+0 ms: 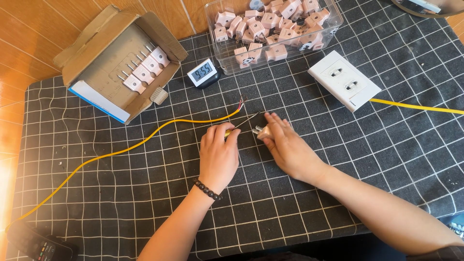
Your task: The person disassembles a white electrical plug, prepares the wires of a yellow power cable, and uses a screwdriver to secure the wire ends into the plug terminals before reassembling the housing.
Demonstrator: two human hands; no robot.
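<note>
Both hands are meeting mid-mat: left hand [219, 153] is curling around a yellow-handled screwdriver [237, 127], shaft pointing right toward the small pale plastic plug [262, 132] that right hand [286, 147] is pinching.

A dark grid-patterned mat [145, 193] covers the wooden desk [29, 43]. At upper left an open cardboard box [116, 63] holds a row of white plugs [145, 72]. A small digital clock [202, 73] stands beside a clear plastic bin [333, 24] of pink plugs [270, 24]. A white wall socket [343, 79] lies at upper right.
</note>
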